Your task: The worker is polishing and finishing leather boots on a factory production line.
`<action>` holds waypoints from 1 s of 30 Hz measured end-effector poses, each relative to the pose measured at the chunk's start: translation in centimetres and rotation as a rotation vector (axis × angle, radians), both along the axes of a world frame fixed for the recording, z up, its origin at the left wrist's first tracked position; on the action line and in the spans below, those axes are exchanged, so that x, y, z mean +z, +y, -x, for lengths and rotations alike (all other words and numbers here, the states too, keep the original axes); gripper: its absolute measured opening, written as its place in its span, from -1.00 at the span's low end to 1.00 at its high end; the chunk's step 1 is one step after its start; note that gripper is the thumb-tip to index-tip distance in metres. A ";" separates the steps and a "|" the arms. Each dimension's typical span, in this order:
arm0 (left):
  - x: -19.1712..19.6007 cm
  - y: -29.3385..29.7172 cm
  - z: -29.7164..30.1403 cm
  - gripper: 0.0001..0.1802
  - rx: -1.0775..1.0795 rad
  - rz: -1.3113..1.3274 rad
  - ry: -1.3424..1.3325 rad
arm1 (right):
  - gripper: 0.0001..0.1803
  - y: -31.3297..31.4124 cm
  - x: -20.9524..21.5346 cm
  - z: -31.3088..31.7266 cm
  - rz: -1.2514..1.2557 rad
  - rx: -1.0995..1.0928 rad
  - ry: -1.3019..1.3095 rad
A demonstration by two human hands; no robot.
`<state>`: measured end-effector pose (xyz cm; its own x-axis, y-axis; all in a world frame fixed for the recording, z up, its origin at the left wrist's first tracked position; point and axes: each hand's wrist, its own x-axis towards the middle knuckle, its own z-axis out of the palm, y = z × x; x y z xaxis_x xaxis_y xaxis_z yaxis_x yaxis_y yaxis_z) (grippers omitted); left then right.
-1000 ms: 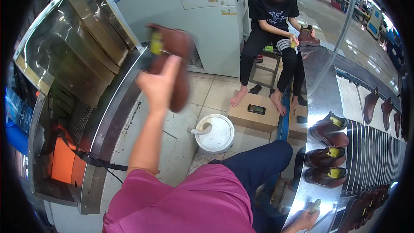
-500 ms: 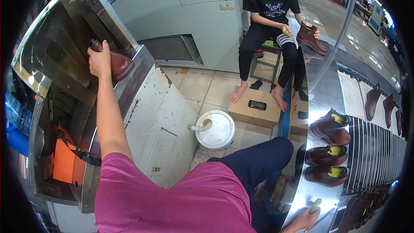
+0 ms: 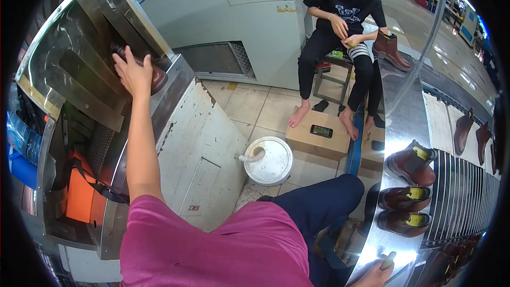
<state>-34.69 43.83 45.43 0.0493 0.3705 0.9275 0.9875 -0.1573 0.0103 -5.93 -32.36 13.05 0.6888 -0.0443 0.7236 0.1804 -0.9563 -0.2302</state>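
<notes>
My left hand [image 3: 134, 74] reaches into the metal-framed cabinet [image 3: 183, 82] on the left, its fingers spread over a brown leather boot [image 3: 158, 78]. The boot sits at the cabinet's opening, toe toward the right, and my hand partly hides it. Whether the fingertips still touch the leather is unclear. At the bottom right, my right hand [image 3: 376, 275] is closed on a small olive-green oblong piece [image 3: 389, 260] over the metal bench [image 3: 404, 109]. Beyond that hand, three brown ankle boots [image 3: 411, 166] with yellow inside stand in a row on the bench.
Across from me a person [image 3: 345, 26] sits on a stool, feet on a cardboard box [image 3: 313, 147] bearing a phone [image 3: 322, 131]. One brown boot [image 3: 391, 51] stands beside them. A round white lidded bucket [image 3: 269, 162] is on the floor. More boots hang beyond the roller rack [image 3: 462, 196].
My left hand has loosened from the boot and its fingers have spread. The seated person has let go of their boot, which now stands on the bench, and brought their hands together.
</notes>
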 end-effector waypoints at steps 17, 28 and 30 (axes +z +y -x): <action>1.1 8.4 1.3 -0.38 0.282 0.881 0.087 | -0.64 0.1 0.7 0.8 -0.069 -0.138 0.258; -18.0 -16.9 -22.1 -0.77 -1.174 0.481 0.147 | -0.64 -0.1 0.5 0.7 -0.108 -0.193 0.288; -23.6 -25.9 -26.5 -0.71 -1.572 1.004 0.122 | -0.65 -0.1 0.8 0.5 -0.169 -0.178 0.238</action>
<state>-8.19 17.94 21.83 0.8849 0.2615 0.3855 -0.0346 -0.7884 0.6142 -6.47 -32.49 13.83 0.8080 -0.2847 0.5158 -0.0639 -0.9127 -0.4037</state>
